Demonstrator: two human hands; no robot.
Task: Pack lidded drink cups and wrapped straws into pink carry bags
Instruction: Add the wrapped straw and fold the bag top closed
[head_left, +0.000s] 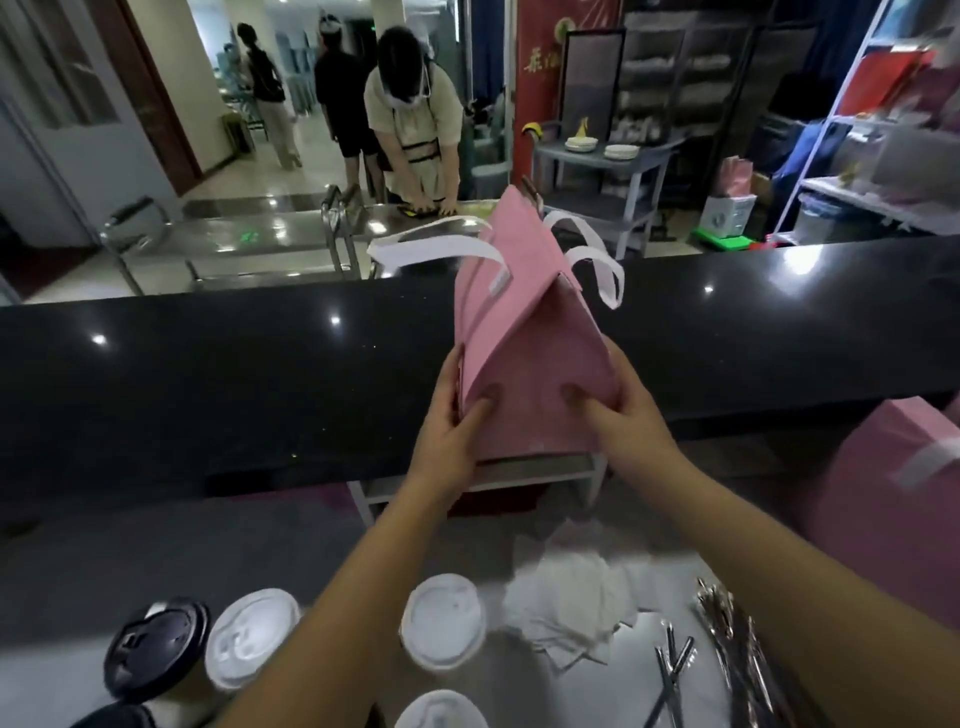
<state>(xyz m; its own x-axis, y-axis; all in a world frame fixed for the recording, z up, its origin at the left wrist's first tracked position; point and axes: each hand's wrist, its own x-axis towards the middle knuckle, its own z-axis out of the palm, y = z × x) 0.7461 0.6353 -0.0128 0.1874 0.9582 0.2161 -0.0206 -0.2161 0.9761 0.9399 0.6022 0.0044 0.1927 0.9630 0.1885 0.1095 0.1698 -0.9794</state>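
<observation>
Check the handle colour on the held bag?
White handles on the pink bag; the head view shows it best.

Both bare forearms are extended forward, side by side. A soft pink fabric carry bag (524, 332) is gripped between the left hand (451, 423) and right hand (631, 410), thumbs pressed on its near face.

Carry bag (530, 364) upright at near edge of raised ledge (208, 374). Left hand (452, 426) holds its lower left side, right hand (623, 415) its lower right. Before the bag, on lower worktop (104, 571): lidded cups (441, 629) left, napkin pile (566, 608) centre, wrapped straws (727, 639) right. Second bag (893, 499) right of it. Person (415, 114) behind, beyond ledge.
</observation>
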